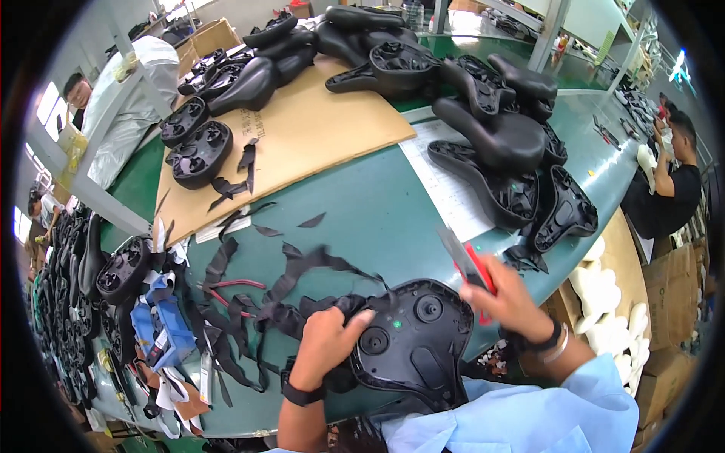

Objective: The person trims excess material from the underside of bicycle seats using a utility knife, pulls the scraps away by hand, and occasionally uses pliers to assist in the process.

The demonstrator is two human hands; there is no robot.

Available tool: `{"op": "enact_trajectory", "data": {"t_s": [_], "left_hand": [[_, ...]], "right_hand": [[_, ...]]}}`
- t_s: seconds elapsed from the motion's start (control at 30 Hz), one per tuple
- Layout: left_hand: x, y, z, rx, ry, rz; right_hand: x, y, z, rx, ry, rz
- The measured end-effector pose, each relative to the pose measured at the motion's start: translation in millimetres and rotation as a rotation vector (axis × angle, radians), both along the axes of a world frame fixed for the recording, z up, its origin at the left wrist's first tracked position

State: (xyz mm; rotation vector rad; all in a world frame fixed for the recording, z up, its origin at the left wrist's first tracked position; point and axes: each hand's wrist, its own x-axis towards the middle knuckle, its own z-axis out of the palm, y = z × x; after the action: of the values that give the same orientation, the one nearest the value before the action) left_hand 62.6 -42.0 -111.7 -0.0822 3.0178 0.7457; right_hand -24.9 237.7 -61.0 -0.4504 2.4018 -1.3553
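Note:
A black bicycle saddle (pixel 411 343) lies underside up at the table's near edge, against my blue clothing. My left hand (pixel 326 346) is closed at its left edge, the thumb pointing right over the rim. Bunched black cover material (pixel 343 304) comes out above those fingers, which are partly hidden. A loose black strip (pixel 306 262), blurred by motion, curves beyond that hand. Just past the saddle's right side, my right hand (pixel 504 298) grips a red utility knife (pixel 477 270). Its blade points up and left, raised clear of the saddle.
Black scraps and red-handled pliers (pixel 234 285) lie left on the green table (pixel 340 226), near a blue bin (pixel 162 325). Several saddles stand on cardboard (pixel 302 143) at the back; more saddles (pixel 491 143) are piled right. White pads (pixel 604 302) and a seated person (pixel 672 166) are far right.

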Motion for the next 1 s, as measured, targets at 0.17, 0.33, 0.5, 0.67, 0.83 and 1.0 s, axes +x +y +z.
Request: {"op": "enact_trajectory", "data": {"t_s": [0.17, 0.33, 0.5, 0.67, 0.83, 1.0], "left_hand": [[-14, -91, 7, 0.840, 0.358, 0.714], [-34, -133, 12, 1.060, 0.706, 0.911], [-24, -65, 57, 0.317, -0.276, -0.554], [-28, -57, 52, 0.875, -0.129, 0.029], [-37, -56, 4, 1.515, 0.049, 0.499], [-46, -49, 10, 1.990, 0.077, 0.454]], "right_hand": [[-140, -86, 24, -0.428, 0.144, 0.000], [-295, -135, 4, -0.586, 0.031, -0.303], [-375, -147, -19, -0.596, 0.076, -0.373], [-361, -144, -40, -0.695, 0.063, -0.426], [-188, -146, -10, -0.713, -0.415, -0.086], [-66, -66, -9, -0.453, -0.539, 0.246]]}}
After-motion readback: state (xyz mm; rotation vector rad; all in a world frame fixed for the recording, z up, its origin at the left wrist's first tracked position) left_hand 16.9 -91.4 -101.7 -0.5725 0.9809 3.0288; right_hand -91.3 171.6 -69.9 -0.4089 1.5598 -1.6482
